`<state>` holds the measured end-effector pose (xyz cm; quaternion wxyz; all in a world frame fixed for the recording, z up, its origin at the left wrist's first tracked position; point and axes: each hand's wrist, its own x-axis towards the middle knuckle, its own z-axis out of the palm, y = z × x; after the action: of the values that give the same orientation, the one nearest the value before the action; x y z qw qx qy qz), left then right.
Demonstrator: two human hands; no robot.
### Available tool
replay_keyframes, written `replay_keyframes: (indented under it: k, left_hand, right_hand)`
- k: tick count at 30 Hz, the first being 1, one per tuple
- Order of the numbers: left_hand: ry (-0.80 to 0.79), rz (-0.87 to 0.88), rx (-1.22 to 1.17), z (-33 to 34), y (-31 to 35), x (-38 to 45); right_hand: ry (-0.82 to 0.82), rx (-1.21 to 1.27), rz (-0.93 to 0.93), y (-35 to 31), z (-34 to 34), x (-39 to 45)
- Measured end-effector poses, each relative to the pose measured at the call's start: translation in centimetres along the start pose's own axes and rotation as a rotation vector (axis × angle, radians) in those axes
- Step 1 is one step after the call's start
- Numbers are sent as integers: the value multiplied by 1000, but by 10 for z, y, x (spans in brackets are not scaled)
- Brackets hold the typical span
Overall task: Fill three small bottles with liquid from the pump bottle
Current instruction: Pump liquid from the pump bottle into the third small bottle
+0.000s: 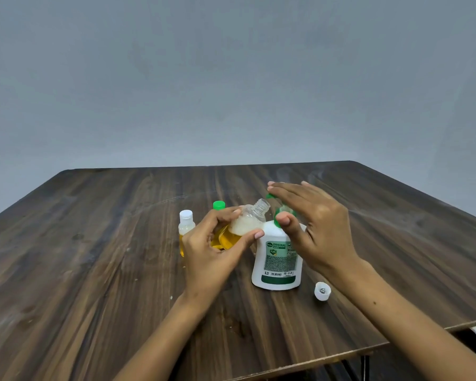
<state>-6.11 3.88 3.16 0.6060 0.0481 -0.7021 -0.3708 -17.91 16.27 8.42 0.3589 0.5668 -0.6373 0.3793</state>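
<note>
The left hand holds a small open bottle in its grip, tilted, its mouth pointing up and right toward the green pump spout. The right hand lies flat-fingered on the pump bottle standing on the table.

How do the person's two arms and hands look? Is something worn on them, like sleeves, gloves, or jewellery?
Both forearms are bare as far as the picture shows; no sleeve is in view. The left hand and the right hand wear no gloves, and no ring, watch or bracelet shows. The fingernails are short and look unpainted.
</note>
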Motion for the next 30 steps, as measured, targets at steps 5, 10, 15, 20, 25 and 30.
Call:
replay_keyframes:
  k: [5,10,15,20,25,30]
  left_hand:
    - [-23,-4,-1,-1,0,1]
    - [-18,1,6,0,1,-1]
    - [-13,14,27,-1,0,0]
    - [-11,13,26,-1,2,0]
    - [8,18,8,0,2,0]
    - [-6,27,18,0,2,1]
  right_hand:
    - [35,-4,47,-3,11,-15]
    - [35,41,15,-1,3,-6]
    - [78,67,52,-1,12,-15]
    - [116,83,86,-4,20,-19]
    - [95,72,39,1,10,-9]
    - [117,44,93,-4,19,-15]
